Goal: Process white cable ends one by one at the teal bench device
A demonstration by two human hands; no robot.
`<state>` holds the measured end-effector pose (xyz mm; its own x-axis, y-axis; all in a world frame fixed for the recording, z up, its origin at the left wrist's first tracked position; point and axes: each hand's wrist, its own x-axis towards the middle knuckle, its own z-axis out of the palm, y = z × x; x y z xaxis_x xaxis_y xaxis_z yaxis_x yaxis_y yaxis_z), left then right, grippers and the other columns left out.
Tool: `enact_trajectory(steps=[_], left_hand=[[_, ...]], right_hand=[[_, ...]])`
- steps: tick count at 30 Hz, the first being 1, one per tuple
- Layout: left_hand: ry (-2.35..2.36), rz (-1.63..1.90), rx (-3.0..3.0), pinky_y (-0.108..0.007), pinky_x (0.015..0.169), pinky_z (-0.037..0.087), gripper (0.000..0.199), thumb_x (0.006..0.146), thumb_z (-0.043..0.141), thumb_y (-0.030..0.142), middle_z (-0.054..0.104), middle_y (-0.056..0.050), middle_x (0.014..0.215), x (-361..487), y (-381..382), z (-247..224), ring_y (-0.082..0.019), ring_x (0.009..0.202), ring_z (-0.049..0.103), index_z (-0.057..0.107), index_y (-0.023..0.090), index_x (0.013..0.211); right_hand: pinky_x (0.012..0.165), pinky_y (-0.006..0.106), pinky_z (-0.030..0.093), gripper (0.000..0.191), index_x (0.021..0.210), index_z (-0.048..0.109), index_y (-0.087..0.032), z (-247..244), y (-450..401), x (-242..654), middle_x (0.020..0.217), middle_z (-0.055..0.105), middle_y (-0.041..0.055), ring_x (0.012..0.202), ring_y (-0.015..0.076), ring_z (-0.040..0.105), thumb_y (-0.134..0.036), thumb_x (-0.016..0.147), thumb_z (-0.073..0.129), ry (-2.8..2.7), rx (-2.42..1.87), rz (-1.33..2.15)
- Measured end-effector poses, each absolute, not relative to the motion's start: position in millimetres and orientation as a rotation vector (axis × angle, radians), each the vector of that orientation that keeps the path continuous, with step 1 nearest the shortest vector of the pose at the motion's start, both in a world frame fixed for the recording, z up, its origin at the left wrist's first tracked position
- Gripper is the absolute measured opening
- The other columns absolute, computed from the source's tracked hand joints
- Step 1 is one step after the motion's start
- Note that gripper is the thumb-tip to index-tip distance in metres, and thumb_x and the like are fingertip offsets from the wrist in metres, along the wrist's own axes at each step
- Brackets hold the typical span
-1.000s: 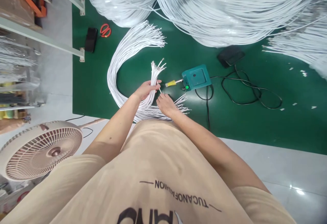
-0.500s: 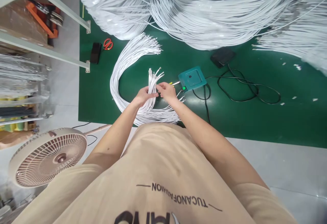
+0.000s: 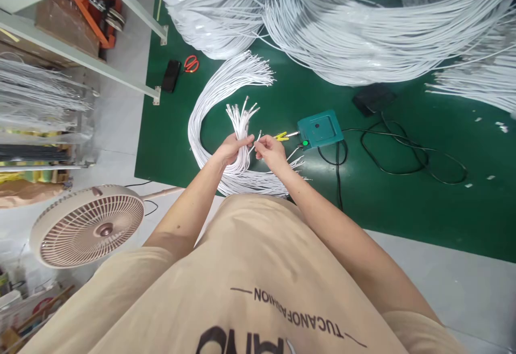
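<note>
A bundle of white cables [image 3: 241, 122] stands gathered in my left hand [image 3: 230, 148], whose fingers and thumb close around it with the tips fanned out above. My right hand [image 3: 271, 150] pinches one white cable [image 3: 258, 137] drawn a little apart from the bundle on its right. From there the bundle loops down into a larger curved coil of white cables [image 3: 197, 112] lying on the green table. Just right of my right hand is a teal box [image 3: 320, 129] with a green light and a yellow clip [image 3: 281, 136] attached by a lead.
Large heaps of white cables [image 3: 363, 36] fill the back of the table [image 3: 403, 203]. A black adapter [image 3: 373, 99] with a looping cord lies right of the box. Orange-handled scissors [image 3: 191, 64] and a black phone [image 3: 171, 76] lie at left. A fan [image 3: 105, 228] stands left of my arm.
My right hand has drawn a single cable away from the bundle, to the right. My left hand keeps its hold. The whole view has shifted slightly as my head moved.
</note>
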<state>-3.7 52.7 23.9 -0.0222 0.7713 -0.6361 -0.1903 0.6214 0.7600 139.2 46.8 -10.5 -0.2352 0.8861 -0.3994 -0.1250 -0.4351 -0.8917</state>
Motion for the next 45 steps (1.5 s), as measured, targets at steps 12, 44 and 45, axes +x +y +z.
enact_trajectory(steps=[12,44,45], left_hand=[[1.33,0.815,0.592,-0.026,0.075,0.042,0.044,0.053,0.087,0.03,0.062,0.001,0.072,-1,49,32,-0.01,0.071,0.057,0.062,0.012,0.084],[1.487,0.827,0.691,-0.029,0.072,0.045,0.033,0.06,0.081,0.029,0.062,-0.001,0.067,12,45,35,-0.01,0.062,0.057,0.064,0.01,0.08],[1.488,0.829,0.696,-0.029,0.073,0.045,0.034,0.059,0.082,0.03,0.063,-0.001,0.068,12,45,33,-0.011,0.063,0.058,0.065,0.01,0.081]], right_hand=[[0.047,0.019,0.035,0.024,0.077,0.061,-0.02,-5,51,138,0.051,0.049,-0.0095,0.045,0.0051,0.037,-0.031,0.059,0.073,-0.489,-1.197,1.985],[0.052,0.022,0.042,0.036,0.081,0.061,-0.022,-2,82,157,0.063,0.054,-0.0059,0.051,0.0059,0.045,-0.052,0.066,0.073,-0.446,-1.283,1.735],[0.052,0.022,0.042,0.037,0.081,0.061,-0.021,-2,79,155,0.064,0.055,-0.0057,0.052,0.0062,0.046,-0.051,0.064,0.074,-0.505,-1.346,1.729]])
